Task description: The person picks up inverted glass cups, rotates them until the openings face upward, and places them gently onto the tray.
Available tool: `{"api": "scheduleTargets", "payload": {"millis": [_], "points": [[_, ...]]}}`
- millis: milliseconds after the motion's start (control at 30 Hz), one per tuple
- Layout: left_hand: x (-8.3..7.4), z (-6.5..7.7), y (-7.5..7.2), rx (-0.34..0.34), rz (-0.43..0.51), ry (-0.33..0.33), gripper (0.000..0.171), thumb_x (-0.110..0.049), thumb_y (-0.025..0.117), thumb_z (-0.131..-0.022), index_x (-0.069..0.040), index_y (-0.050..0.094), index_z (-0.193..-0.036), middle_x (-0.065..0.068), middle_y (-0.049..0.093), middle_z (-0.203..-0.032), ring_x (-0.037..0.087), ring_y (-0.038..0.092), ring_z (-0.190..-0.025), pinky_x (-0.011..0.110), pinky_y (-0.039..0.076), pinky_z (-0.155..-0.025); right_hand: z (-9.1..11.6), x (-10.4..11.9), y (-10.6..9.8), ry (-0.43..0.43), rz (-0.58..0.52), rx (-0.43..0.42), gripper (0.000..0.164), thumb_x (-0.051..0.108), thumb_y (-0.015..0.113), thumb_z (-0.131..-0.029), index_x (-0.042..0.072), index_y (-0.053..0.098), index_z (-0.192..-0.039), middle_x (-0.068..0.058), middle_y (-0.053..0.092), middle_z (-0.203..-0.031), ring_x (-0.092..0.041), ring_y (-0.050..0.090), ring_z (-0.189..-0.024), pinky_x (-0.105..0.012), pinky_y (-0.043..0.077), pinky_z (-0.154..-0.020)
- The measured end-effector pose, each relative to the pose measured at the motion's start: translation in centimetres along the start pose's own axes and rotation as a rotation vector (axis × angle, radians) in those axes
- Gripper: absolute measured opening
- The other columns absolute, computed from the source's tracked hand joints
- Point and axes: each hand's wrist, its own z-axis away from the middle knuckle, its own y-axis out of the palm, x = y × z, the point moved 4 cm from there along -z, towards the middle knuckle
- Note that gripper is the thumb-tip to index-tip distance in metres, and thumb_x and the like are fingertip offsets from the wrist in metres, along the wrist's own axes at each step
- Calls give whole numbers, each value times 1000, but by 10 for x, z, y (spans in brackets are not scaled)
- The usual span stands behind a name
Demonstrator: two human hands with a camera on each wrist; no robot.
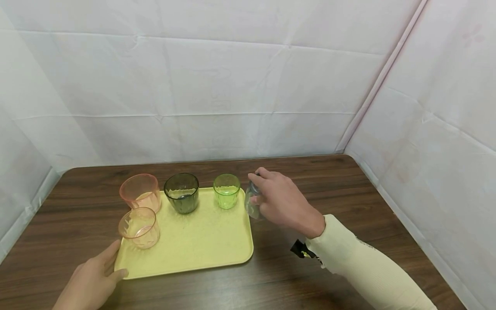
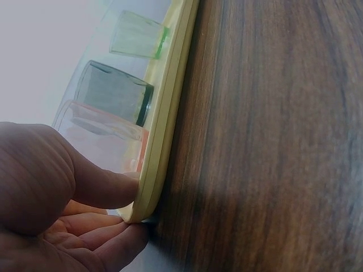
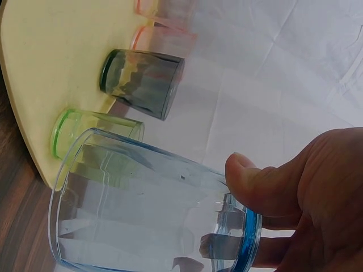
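Note:
A yellow tray [image 1: 201, 247] lies on the table, and my left hand [image 1: 91, 275] grips its near left corner. In the left wrist view the thumb presses the rim [image 2: 148, 187] while fingers sit below it. My right hand [image 1: 283, 200] holds a clear, blue-tinted cup [image 1: 252, 209] just off the tray's right edge. Its thick blue base [image 3: 249, 243] is up by the fingers and its wide mouth faces down. A green cup [image 1: 226, 196] stands upright on the tray, closest to that hand. A dark grey-green cup [image 1: 184, 200] stands upright left of it.
Two orange-pink cups stand at the tray's left side, a larger one [image 1: 141, 191] behind a smaller one [image 1: 141, 232]. The dark wood table [image 1: 310, 172] is bordered by white sheeting [image 1: 232, 86] at the back and sides.

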Motion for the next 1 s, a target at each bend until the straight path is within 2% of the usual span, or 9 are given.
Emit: {"api": "scheduleTargets", "payload": {"millis": [200,467,800,1000], "points": [[-1,-1,-1,0,-1,-1,82,-22,73,-96,18,30,-153,40,50,-142,64,53,-126,75,49,-93,-2,4,0,1,-2,17,47,19,74,-96,3,65,-140,-3,66,-109,-20,61,-86,-35,54,-79],[0,-1,-2,61,7,-42,86,-25,73,-96,17,27,-155,41,48,-144,65,52,-126,75,49,-92,-4,10,1,-1,-8,45,50,21,75,-96,5,63,-142,-3,66,-112,-20,63,-90,-35,55,-81],[0,-4,0,83,20,-51,87,-26,72,-98,16,24,-156,40,46,-146,65,48,-130,76,48,-96,-5,19,1,-39,-9,24,49,18,76,-95,4,64,-140,-1,61,-103,-14,51,-76,-25,45,-66],[4,-4,2,94,21,-55,89,-28,73,-97,16,24,-156,39,47,-146,64,48,-131,76,47,-96,-7,26,1,-56,-8,25,50,19,77,-94,4,64,-140,0,57,-98,-13,48,-74,-24,42,-65]]}}
